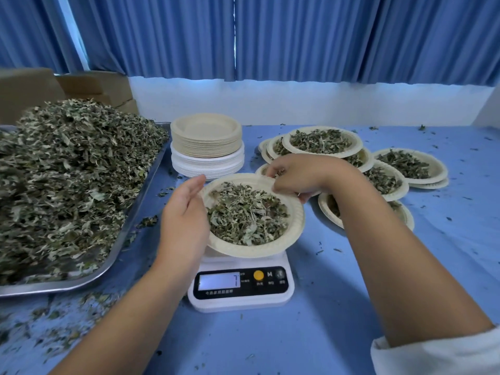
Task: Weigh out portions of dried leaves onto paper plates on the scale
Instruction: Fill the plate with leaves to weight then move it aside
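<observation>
Blue pleated curtains (297, 36) across the back, blue cloth on the table (338, 293), leaf crumbs everywhere.

Starting at the fingers: the right hand (300, 174) has its fingers curled over the far rim of the paper plate (296, 226), thumb tucked under at the right edge, so it's pinching that rim. The left hand (186, 220) is flat and open, fingers straight, palm against the plate's left side, steadying but not gripping.

That plate holds a loose mound of dried leaves (246, 215) and sits over the white digital scale (240, 290), tilted a little toward the camera; I can't tell if it's fully resting on the platform or partly lifted. The display reads something like 7, too blurry to trust.

Further out: a big steel tray (89, 277) heaped with loose leaf to the left, a stack of empty plates (207, 147) behind the scale, and a cluster of filled plates (408, 165) overlapping on the right.

Handling-wise I'd guess this thing weighs almost nothing, and the thin paper rim will flex if pinched at one spot. The leaves are fluffy and will slide off on any tilt. Best bet is two hands on opposite rims, fingers underneath, kept level.
</observation>
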Motion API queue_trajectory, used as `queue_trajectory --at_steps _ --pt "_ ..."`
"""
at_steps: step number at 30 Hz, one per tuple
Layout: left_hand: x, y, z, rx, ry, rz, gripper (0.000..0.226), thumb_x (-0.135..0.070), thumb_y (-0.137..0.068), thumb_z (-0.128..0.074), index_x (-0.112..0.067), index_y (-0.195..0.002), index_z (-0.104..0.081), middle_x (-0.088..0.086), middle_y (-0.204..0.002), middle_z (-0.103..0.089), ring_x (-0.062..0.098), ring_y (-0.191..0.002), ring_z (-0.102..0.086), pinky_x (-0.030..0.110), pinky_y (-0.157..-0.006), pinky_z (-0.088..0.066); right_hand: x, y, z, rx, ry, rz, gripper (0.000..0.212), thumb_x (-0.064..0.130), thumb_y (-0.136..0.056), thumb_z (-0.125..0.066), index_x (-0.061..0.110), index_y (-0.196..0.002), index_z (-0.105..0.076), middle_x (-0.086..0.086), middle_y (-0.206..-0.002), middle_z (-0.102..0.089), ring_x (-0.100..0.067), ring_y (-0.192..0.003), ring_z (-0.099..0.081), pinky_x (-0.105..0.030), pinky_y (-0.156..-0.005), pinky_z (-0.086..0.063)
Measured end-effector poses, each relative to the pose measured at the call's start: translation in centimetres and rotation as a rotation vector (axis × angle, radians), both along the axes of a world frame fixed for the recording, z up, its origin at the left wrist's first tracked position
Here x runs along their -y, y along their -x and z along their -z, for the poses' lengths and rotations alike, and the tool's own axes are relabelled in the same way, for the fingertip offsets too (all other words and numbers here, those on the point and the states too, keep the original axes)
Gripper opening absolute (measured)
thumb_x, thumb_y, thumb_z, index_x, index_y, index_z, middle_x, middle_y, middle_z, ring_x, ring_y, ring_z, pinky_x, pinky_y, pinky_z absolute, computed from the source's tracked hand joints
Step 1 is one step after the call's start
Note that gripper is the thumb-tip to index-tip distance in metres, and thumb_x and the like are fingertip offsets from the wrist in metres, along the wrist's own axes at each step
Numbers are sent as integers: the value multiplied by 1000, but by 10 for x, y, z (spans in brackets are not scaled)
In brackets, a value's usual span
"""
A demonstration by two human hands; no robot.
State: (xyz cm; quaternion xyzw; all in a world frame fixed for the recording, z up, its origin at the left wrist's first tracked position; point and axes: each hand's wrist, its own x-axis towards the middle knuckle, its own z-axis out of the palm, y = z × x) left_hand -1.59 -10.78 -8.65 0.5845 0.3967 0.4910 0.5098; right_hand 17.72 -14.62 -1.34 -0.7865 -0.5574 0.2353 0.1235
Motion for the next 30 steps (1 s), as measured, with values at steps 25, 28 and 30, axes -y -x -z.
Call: queue_trajectory --at_steps 25,28,30 --pt "142 -217 -14 287 299 238 47 0 -92 -35 -23 -129 -52 -14 -112 -59 -6 -92 -58 14 -75 -47 148 -171 -11 107 -158 425 35 6 -93 -51 22 -120 -67 -2 -134 -56 -21 -116 -52 -28 -89 -38" --pt "154 -241 -10 250 306 242 44 -1 -93 -35 -26 -125 -52 -15 -111 -58 -7 -93 -57 13 -74 -46 161 -191 -6 120 -136 458 36 6 -94 -48 21 -122 -65 -3 -139 -53 -22 -115 -52 -29 -90 -37" --pt "163 -258 -8 226 297 260 45 -2 -93 -35 -24 -129 -51 -13 -113 -58 0 -100 -57 22 -90 -47 168 -206 -2 112 -116 480 39 4 -95 -44 20 -125 -64 -5 -141 -51 -18 -101 -54 -32 -91 -39"
